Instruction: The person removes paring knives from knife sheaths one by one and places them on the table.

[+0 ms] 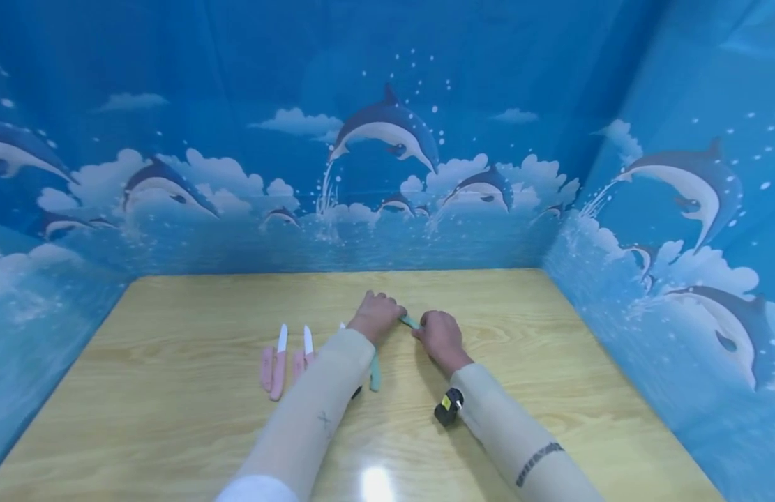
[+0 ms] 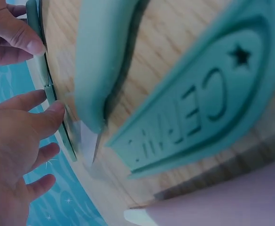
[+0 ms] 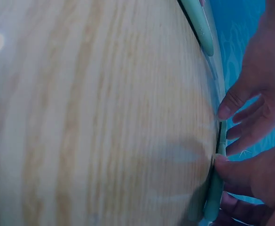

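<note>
My left hand and right hand meet over the far middle of the table at a green knife in its green sheath. Thumb and fingers of the left hand pinch the sheath. The right hand grips the knife's handle. The blade is hidden; sheath and handle meet end to end. Close to the left wrist lie another green knife with a bare white blade and a green sheath with raised lettering.
Left of the left arm lie a pink knife with its white blade bare and a pink sheath. A second pink knife and pink sheath are partly behind the sleeve. Dolphin-printed curtains border the wooden table.
</note>
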Available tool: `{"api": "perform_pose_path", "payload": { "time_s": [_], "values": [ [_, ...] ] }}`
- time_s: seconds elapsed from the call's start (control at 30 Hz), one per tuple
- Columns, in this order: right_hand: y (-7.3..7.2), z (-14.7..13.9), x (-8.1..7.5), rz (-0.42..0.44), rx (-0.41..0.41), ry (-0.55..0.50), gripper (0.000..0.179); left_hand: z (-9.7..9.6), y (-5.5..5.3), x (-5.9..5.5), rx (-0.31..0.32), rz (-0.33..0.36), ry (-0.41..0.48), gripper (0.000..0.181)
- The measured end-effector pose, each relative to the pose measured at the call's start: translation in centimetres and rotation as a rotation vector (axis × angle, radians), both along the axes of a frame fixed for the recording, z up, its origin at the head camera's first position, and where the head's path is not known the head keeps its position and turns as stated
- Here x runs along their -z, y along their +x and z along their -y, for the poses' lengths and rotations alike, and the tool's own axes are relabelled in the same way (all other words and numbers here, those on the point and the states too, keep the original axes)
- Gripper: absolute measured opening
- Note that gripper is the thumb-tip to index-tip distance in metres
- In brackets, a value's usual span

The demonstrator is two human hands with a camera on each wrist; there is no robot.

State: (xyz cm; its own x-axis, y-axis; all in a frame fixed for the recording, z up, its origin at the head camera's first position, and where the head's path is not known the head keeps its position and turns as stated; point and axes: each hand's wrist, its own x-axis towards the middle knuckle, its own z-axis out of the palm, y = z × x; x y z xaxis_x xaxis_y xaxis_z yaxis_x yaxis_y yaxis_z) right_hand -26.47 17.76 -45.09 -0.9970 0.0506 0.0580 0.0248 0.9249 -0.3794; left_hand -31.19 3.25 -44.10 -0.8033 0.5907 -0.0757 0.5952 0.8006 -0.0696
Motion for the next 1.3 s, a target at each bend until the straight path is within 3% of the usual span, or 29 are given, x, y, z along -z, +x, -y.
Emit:
{"api": "perform_pose_path", "payload": {
  "time_s": [0.33, 0.5, 0.73, 0.9, 1.03, 1.17, 1.3],
  "values": [
    [0.7, 1.2, 0.6, 0.002, -0.020, -0.048, 0.013, 0.3, 0.4, 0.2, 0.023, -0.037, -0.088, 0.026],
    [0.8, 1.5, 0.7, -0.006, -0.027, -0.020, 0.011, 0.7, 0.6, 0.4, 0.028, -0.065, -0.106, 0.027],
    [0.6, 1.5, 0.5, -0.017, -0.055, -0.017, 0.010, 1.6, 0.6, -0.2, 0.064, -0.076, -0.141, 0.026],
    [1.0, 1.1, -0.1, -0.110, -0.137, -0.035, 0.014, 2.7, 0.5, -1.0, 0.031, -0.010, 0.022, 0.020],
    [1.5, 0.1, -0.9, -0.214, -0.247, -0.072, 0.017, 3.9, 1.3, -1.8, -0.003, 0.043, 0.216, 0.022],
    [2.1, -0.4, -1.4, -0.271, -0.347, -0.058, 0.016, 5.1, 2.9, -2.0, 0.003, 0.011, 0.327, 0.024],
    [2.9, -0.1, -2.1, -0.305, -0.390, -0.041, 0.017, 6.1, 4.6, -2.1, -0.002, -0.042, 0.395, 0.023]
  ]
}}
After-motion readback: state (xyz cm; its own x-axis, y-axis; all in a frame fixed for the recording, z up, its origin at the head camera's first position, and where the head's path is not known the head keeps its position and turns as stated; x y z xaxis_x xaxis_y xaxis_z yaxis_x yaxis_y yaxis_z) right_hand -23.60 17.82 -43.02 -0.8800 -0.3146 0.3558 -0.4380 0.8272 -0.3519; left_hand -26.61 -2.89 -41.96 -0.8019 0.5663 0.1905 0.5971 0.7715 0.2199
